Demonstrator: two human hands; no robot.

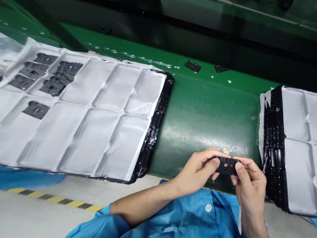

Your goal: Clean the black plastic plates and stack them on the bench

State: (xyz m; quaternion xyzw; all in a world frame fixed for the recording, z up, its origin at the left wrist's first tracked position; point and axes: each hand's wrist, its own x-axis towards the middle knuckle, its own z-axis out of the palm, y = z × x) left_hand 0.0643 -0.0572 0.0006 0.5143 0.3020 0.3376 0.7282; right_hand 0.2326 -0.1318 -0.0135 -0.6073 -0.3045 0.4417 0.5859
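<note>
My left hand (pixel 198 171) and right hand (pixel 250 185) each pinch an end of the black part (pixel 230 170), near the worktop's (pixel 203 128) front edge. Risk noted: uneven thumb pressure could tip it loose — a fall could scatter the small pale pieces (pixel 225 151) nearby.

"what's carrying everything?"
"a green table (pixel 205 113) — with a left tray stack (pixel 155 130) and a right tray stack (pixel 274 147), both reaching its near edge."
"and toward the far edge?"
"two flat black pieces, one (pixel 193 66) beside the other (pixel 220 68)."
"near edge?"
"a little heap of pale bits (pixel 225 151) — between the stacks, closer to the right one."
</note>
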